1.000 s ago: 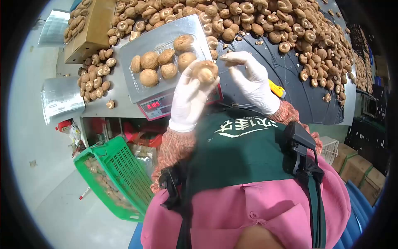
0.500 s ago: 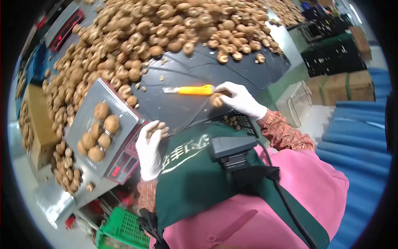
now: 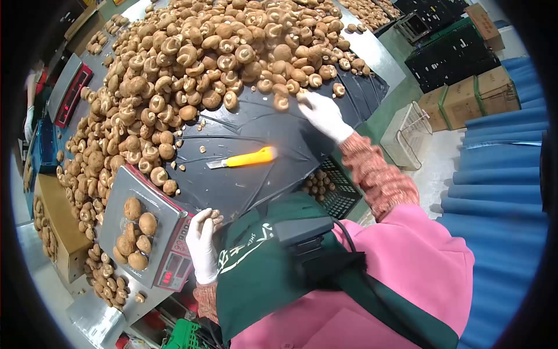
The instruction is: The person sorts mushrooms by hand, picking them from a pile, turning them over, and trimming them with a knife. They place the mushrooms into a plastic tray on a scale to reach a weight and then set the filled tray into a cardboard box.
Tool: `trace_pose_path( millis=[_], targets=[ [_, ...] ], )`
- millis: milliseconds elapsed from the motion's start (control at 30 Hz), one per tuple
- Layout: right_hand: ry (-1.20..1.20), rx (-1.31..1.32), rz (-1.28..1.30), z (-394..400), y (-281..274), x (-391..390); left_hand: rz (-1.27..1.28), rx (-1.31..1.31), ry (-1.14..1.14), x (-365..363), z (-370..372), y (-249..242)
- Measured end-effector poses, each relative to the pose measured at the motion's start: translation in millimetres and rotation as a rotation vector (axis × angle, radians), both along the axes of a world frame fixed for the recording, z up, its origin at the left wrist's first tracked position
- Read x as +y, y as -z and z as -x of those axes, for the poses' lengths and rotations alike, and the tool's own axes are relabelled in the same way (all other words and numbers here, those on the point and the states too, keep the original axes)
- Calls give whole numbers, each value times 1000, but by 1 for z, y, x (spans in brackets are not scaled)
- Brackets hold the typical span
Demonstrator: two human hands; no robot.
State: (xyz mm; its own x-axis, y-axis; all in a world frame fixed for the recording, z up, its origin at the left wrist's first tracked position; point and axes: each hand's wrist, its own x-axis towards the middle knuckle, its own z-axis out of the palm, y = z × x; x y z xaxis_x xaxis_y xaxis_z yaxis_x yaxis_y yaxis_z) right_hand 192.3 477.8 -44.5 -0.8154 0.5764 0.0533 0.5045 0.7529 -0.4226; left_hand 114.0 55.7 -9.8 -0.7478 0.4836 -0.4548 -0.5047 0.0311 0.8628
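My right hand (image 3: pixel 324 117), in a white glove, reaches to the near edge of a big heap of shiitake mushrooms (image 3: pixel 192 58). Its fingers are stretched out, fingertips just right of a blurred mushroom (image 3: pixel 281 102). Close to my apron, my left hand (image 3: pixel 201 247), also gloved, has its fingers curled in; the fingertips look brownish, and I cannot tell what they hold. A yellow utility knife (image 3: pixel 250 157), blade out, lies on the black sheet (image 3: pixel 232 189) between the hands. Left of my left hand, several mushrooms (image 3: pixel 138 260) rest on a digital scale (image 3: pixel 119 200).
Below the table edge sits a black crate (image 3: pixel 342 195) of small brown pieces. A white basket (image 3: pixel 401 139), cartons (image 3: pixel 465 104) and black crates (image 3: pixel 450 55) stand at right. A second scale (image 3: pixel 70 90) is at far left, with another person's gloved hand (image 3: pixel 28 123) beyond it.
My right hand has moved forward from the knife's end to the heap, and the mushroom it held has left its fingers. My left hand stays curled near the apron. The view has shifted.
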Motion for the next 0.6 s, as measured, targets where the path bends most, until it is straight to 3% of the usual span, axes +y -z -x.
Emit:
trace_pose_path(
  millis=[167,300,433,467,500,600],
  targets=[
    [111,134,-190,70,17,45,30,24,-76,-3,-5,-6],
    [96,265,55,116,7,48,9,4,-155,-8,-9,-1],
    [13,221,41,158,-15,16,23,27,-149,-2,-10,1],
    [-12,153,-106,169,-15,10,41,39,-140,2,-10,-1],
    [-98,268,-228,176,6,14,42,38,-140,4,-10,-1],
    [-114,209,-249,187,17,22,36,53,-142,0,-12,3]
  ],
)
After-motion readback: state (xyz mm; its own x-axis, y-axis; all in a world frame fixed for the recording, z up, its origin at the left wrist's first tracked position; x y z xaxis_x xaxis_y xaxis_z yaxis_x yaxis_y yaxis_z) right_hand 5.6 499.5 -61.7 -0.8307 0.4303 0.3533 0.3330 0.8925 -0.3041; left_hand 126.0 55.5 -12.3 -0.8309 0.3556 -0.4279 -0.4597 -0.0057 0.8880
